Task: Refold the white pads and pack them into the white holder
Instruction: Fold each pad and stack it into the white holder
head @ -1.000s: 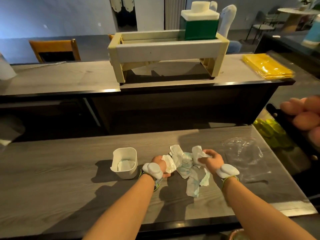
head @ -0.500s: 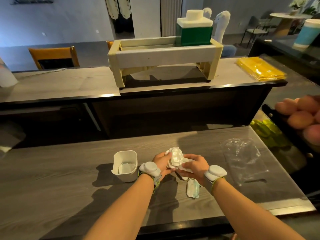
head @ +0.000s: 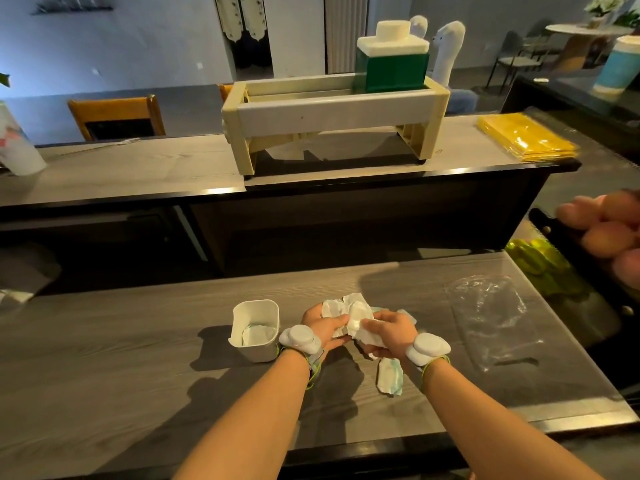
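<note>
While both hands, left hand [head: 323, 328] & right hand [head: 391, 330], clench a crumpled white pad bundle [head: 349, 311] mid-surface of the grey wood-grain table [head: 138, 375], the white square plastic holder [head: 255, 329] sits just left w/ one pad inside; another folded pad [head: 389, 375] lies nearer the front edge.

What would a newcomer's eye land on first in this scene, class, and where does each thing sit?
First, the two hands, left hand and right hand, meet at the near table's middle, both closed on a crumpled bundle of white pads. Just left of them stands the white holder, open-topped with a pad inside. Beyond, on the far counter, a green container sits in a cream rack.
</note>
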The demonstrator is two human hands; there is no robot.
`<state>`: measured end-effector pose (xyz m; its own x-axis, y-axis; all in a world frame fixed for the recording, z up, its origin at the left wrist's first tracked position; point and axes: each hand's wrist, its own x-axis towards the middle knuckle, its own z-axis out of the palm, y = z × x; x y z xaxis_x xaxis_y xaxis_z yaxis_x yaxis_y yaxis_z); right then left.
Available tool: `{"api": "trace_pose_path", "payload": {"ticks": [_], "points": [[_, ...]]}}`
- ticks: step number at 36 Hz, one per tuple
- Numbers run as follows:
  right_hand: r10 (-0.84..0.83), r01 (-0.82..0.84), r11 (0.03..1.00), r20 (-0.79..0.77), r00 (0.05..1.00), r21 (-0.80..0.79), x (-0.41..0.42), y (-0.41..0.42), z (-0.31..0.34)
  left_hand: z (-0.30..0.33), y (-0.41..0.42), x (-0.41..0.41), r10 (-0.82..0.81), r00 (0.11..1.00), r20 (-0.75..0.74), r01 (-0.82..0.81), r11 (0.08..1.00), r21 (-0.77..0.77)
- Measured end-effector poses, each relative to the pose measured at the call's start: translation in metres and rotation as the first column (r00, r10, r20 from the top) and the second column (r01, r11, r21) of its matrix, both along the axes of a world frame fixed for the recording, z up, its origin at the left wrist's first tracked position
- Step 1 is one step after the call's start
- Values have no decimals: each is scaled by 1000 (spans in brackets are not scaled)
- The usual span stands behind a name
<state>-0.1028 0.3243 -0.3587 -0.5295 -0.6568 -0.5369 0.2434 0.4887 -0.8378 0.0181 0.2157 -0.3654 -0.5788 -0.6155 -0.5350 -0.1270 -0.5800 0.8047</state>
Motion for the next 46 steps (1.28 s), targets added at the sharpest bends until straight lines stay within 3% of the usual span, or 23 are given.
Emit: {"api": "trace_pose_path", "payload": {"ticks": [6, 9, 16, 23, 26, 29, 33, 37, 42, 46], "points": [[-138, 139, 990, -42, 990, 11, -9, 3, -3, 3, 0, -3, 46, 998, 34, -44, 998, -43], [-230, 230, 973, 49, 972, 10, -19, 6, -4, 5, -2, -3, 62, 996, 72, -57, 996, -70], [-158, 175, 983, 242, 957, -52, -12, 8, 0, 3, -6, 1, 1, 997, 78, 3, 999, -48], [-145, 204, 970, 364, 920, -131, -20, 16, 5, -2, -17, 3, -19, 963, 268, 82, 971, -226], [-24, 62, 992, 313, 950, -110, -17, 16, 5, -1, -15, 3, -82, 958, 276, 144, 967, -211], [54, -29, 995, 276, 960, -93, -12, 13, 4, 2, -7, -1, -107, 980, 165, 128, 984, -121], [26, -11, 997, 214, 976, -70, -12, 13, 7, 3, -1, -6, -124, 981, 149, 136, 988, -78], [-13, 37, 994, 221, 975, -103, -14, 12, 10, 5, -11, -7, -77, 949, 307, 122, 984, -129], [36, -13, 993, 199, 979, -115, -4, 6, 14, 8, -2, -12, -78, 987, 138, 68, 995, 77], [35, -21, 995, 139, 990, -98, 4, -2, 18, 7, 3, -12, -94, 991, 94, 93, 996, 11]]}}
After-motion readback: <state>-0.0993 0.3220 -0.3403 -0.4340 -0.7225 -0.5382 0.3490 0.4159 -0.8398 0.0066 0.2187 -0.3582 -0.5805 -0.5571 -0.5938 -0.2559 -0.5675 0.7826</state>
